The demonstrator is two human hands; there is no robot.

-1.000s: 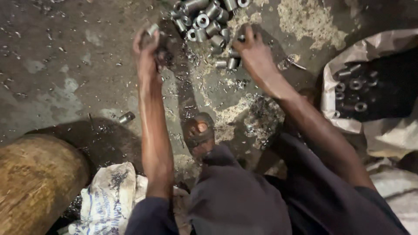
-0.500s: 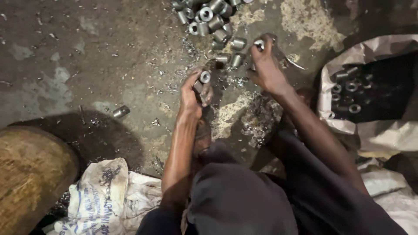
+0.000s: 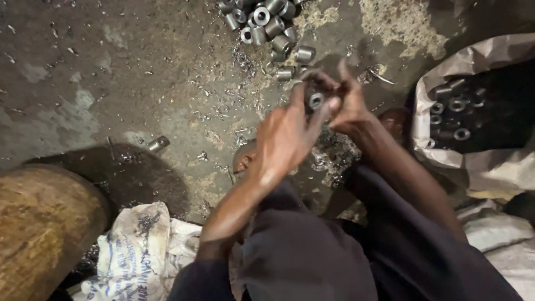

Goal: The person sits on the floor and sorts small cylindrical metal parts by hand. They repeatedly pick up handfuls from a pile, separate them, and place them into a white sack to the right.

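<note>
A small metal sleeve (image 3: 316,101) is held just above the middle of the view, pinched between the left hand (image 3: 287,136) and the right hand (image 3: 346,103), which are brought together around it. Its round open end is turned toward the camera, so the long axis runs roughly along the line of sight; the bore is seen as a dark hole inside a bright ring. The sleeve is short, cylindrical and grey, with a dull machined shine. The fingers of both hands are closed on it, the left from 7 o'clock and the right from 3 o'clock.

At 12 o'clock from the hands a heap of like sleeves (image 3: 264,22) is lying on the concrete floor (image 3: 111,83), some on end and some on their sides, with metal shavings (image 3: 334,159) scattered around. At 3 o'clock an open sack (image 3: 479,161) is seen, with more sleeves lying loose in its dark inside. One stray sleeve (image 3: 158,144) is lying alone at 9 o'clock. At 8 o'clock a crumpled white bag (image 3: 134,256) and a round brown drum (image 3: 39,228) are found.
</note>
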